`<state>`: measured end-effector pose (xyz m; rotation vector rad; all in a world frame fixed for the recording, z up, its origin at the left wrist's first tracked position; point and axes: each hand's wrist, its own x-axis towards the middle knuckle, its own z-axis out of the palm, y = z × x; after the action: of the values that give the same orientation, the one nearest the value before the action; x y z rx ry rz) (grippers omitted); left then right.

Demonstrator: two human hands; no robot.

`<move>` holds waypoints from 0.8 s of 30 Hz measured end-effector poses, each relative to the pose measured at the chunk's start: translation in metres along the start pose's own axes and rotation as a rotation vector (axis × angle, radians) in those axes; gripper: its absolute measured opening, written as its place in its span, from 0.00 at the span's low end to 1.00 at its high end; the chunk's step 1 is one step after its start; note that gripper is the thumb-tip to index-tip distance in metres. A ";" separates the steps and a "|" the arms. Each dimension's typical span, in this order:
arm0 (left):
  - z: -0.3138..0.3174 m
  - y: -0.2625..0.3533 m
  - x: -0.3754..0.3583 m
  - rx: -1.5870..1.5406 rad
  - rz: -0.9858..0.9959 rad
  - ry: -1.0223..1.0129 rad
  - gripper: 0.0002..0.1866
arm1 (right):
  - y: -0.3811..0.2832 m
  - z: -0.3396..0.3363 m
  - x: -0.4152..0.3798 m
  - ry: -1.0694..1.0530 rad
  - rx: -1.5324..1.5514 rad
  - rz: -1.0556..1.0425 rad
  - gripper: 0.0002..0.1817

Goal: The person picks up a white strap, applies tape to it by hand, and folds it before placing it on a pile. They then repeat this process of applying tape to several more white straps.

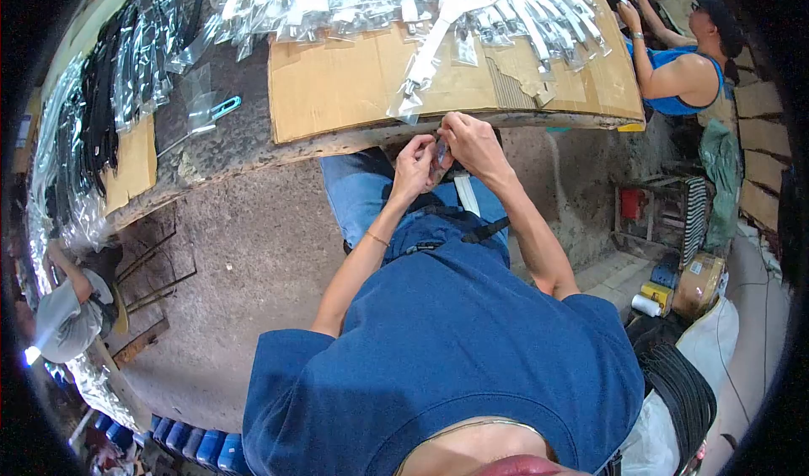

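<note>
Left hand and right hand together pinch a small clear packet at the table edge, close for fingertip work.

Rough grey stone counter: flat brown cardboard sheet on its near edge, clear plastic sleeves with white straps heaped far, bagged black straps left, small teal-handled tool between.

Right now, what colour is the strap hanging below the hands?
White; the strap shows in the head view, below the left hand and right hand.
</note>
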<state>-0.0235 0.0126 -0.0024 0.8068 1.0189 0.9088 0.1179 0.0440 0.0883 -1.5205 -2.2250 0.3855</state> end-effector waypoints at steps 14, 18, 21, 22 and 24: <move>-0.028 0.067 -0.073 -0.059 0.095 0.101 0.09 | -0.067 -0.036 -0.003 -0.019 0.862 0.269 0.36; -0.025 0.085 -0.071 -0.072 0.224 0.117 0.09 | -0.087 -0.017 0.005 -0.017 0.939 0.329 0.36; -0.029 0.092 -0.072 -0.086 0.267 0.128 0.12 | -0.097 -0.012 0.014 0.107 0.754 0.216 0.34; -0.030 0.092 -0.072 -0.044 0.302 0.118 0.13 | -0.100 -0.013 0.017 0.149 0.652 0.186 0.33; -0.031 0.094 -0.074 0.031 0.321 0.135 0.16 | -0.109 -0.011 0.021 0.230 0.547 0.137 0.31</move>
<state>-0.0936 -0.0118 0.0960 0.9624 1.0394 1.2376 0.0281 0.0240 0.1507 -1.3365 -1.6612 0.7492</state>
